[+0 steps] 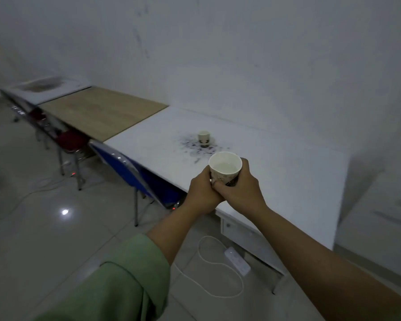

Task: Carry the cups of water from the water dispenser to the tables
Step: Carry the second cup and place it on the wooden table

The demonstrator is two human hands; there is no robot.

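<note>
White patterned paper cup of water (225, 169), thin-walled and light, hovers above the white tabletop's (276, 181) front edge; my left hand (203, 192) and right hand (240, 188) both grip its lower sides, gently, since squeezing would spill.

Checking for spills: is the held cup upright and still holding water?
Upright, with water: the cup has its rim level, liquid visible inside, both hands wrapped round it.

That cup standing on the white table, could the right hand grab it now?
Probably not yet. The right hand and left hand both grip the cup of water. The other cup stands farther along the white table, with bare tabletop between.
</note>
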